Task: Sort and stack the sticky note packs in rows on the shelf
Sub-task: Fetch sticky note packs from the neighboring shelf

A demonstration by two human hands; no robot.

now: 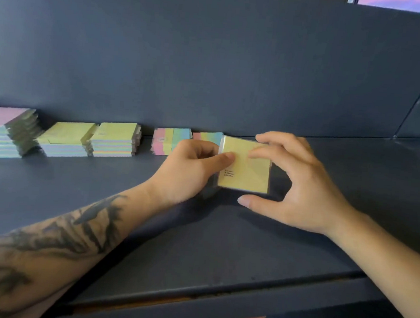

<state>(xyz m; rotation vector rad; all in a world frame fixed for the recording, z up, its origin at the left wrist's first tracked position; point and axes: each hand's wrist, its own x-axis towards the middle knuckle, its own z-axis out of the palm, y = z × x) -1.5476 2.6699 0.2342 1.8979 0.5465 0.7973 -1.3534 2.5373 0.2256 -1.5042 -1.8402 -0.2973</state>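
Along the back of the shelf (198,232), against its rear wall, a row of sticky note stacks runs from the left edge of the frame toward the middle: a tall stack (4,132) at far left, two lower stacks (66,140) (117,140) right of it, then two more (170,140) (209,136). Just right of these, at frame centre, a single pack (244,170) sits between the left hand (190,172) and the right hand (299,182), in front of the rear wall.
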